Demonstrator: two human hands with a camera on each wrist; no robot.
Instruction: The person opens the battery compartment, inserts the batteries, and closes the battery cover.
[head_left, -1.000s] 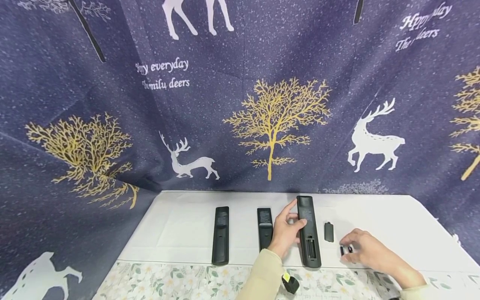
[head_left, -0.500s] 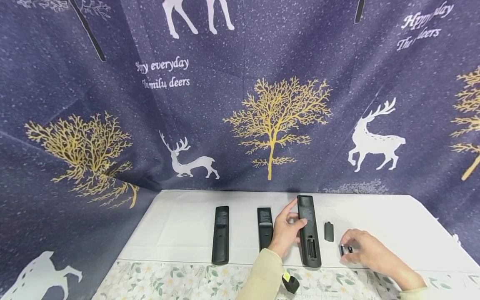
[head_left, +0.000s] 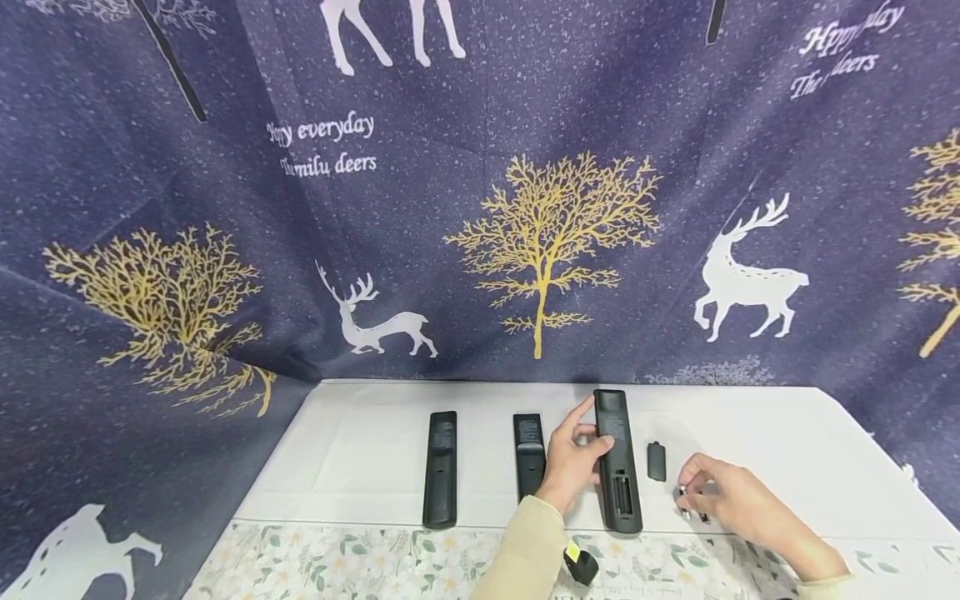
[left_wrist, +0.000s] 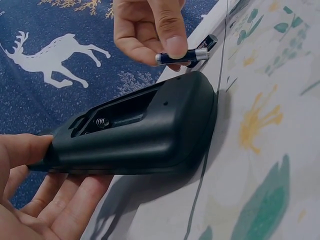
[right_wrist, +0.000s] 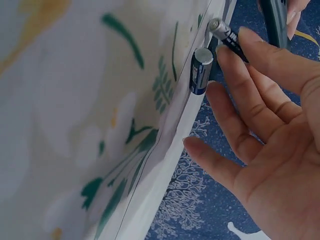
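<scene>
Black remote control [head_left: 617,450] lies back side up, tilted in the left wrist view, with its battery compartment uncovered and a spring [left_wrist: 102,122] showing inside. My left hand [head_left: 572,462] grips its upper part, thumb on the near side. Right of it, my right hand [head_left: 723,496] pinches a small dark battery [left_wrist: 197,54] with silver ends between thumb and fingertips. A second battery [right_wrist: 201,70] is close beside those fingers on the white cloth. Between the remote and my right hand lies the black battery cover [head_left: 656,462].
Two more black remotes lie to the left: one at the far left [head_left: 441,471], another [head_left: 529,454] partly behind my left wrist. A small black object with a yellow mark [head_left: 581,568] sits by the left sleeve. A printed curtain [head_left: 420,250] hangs behind the table.
My right thumb and fingertips have drawn together on one battery, and its position has turned slightly; the other battery now shows beneath the hand. My left hand and the remote have stayed put.
</scene>
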